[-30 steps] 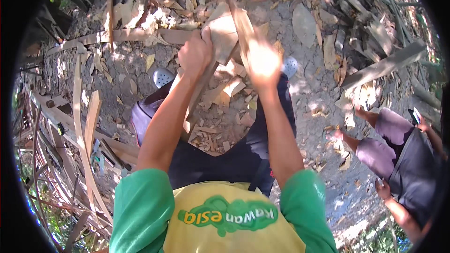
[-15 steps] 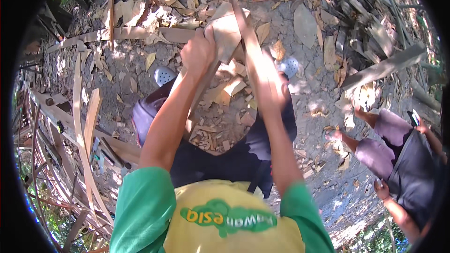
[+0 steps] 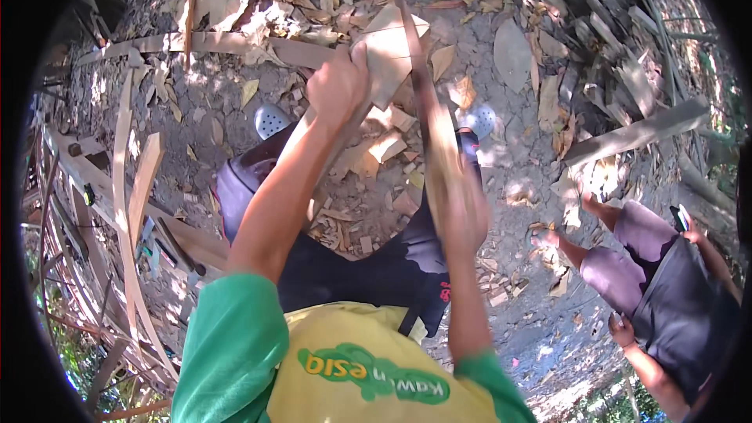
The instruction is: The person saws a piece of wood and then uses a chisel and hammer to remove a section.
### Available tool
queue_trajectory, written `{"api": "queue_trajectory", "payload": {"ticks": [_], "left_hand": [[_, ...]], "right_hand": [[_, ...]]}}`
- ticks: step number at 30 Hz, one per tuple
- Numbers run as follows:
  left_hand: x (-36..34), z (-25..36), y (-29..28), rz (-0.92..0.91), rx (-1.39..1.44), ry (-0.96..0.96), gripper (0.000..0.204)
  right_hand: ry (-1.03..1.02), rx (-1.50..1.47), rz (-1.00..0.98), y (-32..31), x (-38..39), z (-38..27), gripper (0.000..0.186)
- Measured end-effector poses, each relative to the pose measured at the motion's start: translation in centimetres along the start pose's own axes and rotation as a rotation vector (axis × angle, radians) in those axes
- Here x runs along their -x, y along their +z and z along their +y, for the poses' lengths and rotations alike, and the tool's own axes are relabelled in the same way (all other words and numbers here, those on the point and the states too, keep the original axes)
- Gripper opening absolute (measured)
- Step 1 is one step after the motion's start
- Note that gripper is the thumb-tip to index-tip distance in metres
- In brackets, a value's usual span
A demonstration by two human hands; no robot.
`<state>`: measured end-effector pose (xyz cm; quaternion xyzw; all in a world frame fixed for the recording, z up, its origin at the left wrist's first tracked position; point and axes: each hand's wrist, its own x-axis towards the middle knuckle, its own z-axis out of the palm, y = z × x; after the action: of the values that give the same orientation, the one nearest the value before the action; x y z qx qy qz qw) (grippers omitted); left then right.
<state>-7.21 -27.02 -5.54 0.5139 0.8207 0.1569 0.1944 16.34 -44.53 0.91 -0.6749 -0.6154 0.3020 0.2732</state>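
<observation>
My left hand (image 3: 337, 90) is closed on the edge of a pale wooden board (image 3: 389, 70), which slopes out between my legs with its far end in sunlight. Thin dark lines run across that end. In my right hand (image 3: 467, 211), smeared by motion, is a long saw (image 3: 423, 90); its handle side lies close to my right thigh. The narrow blade points away from me and passes along the right edge of the board. Its teeth are too blurred to make out, and whether it sits in a cut I cannot tell.
Wood offcuts (image 3: 387, 146) and dry leaves cover the ground between my feet, in pale clogs (image 3: 270, 121). Long timber strips (image 3: 145, 184) lie at left. A thick plank (image 3: 638, 133) and stacked wood stand at right, near a seated person (image 3: 666, 290) holding a phone.
My right hand has drawn back toward my body, bringing the saw with it. My left hand stays on the board. The whole view has shifted slightly.
</observation>
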Motion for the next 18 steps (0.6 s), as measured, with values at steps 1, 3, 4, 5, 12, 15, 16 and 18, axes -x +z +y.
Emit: {"api": "queue_trajectory", "payload": {"ticks": [1, 3, 4, 5, 12, 15, 16, 18], "left_hand": [[0.1, 0.1, -0.3, -0.045, -0.018, -0.021, 0.061], [-0.2, 0.4, -1.1, 0.027, -0.014, -0.017, 0.061], [-0.1, 0.5, -1.5, 0.020, -0.026, 0.005, 0.062], [0.3, 0.5, -1.6, -0.101, -0.072, -0.018, 0.062], [0.4, -0.2, 0.5, 0.057, -0.069, 0.046, 0.060], [-0.1, -0.5, 0.8, 0.059, -0.069, 0.052, 0.056], [-0.2, -0.5, 0.6, 0.056, -0.072, 0.049, 0.056], [-0.3, -0.5, 0.1, -0.022, -0.084, 0.043, 0.057]], "right_hand": [[-0.156, -0.087, 0.072, 2.2, -6.0, -1.2, 0.028], [-0.462, -0.162, 0.177, 5.4, -15.9, -3.2, 0.019], [-0.365, -0.202, 0.203, 5.5, -17.4, -3.5, 0.016], [-0.256, -0.331, 0.149, 5.2, -16.0, -3.3, 0.015], [0.398, -0.026, -0.039, -6.4, 14.6, 0.5, 0.048], [0.116, -0.300, -0.025, -2.3, 4.8, -0.8, 0.044], [-0.018, -0.295, 0.032, 0.3, -1.3, -1.4, 0.042], [-0.367, -0.151, 0.162, 5.2, -12.9, -1.5, 0.036]]}}
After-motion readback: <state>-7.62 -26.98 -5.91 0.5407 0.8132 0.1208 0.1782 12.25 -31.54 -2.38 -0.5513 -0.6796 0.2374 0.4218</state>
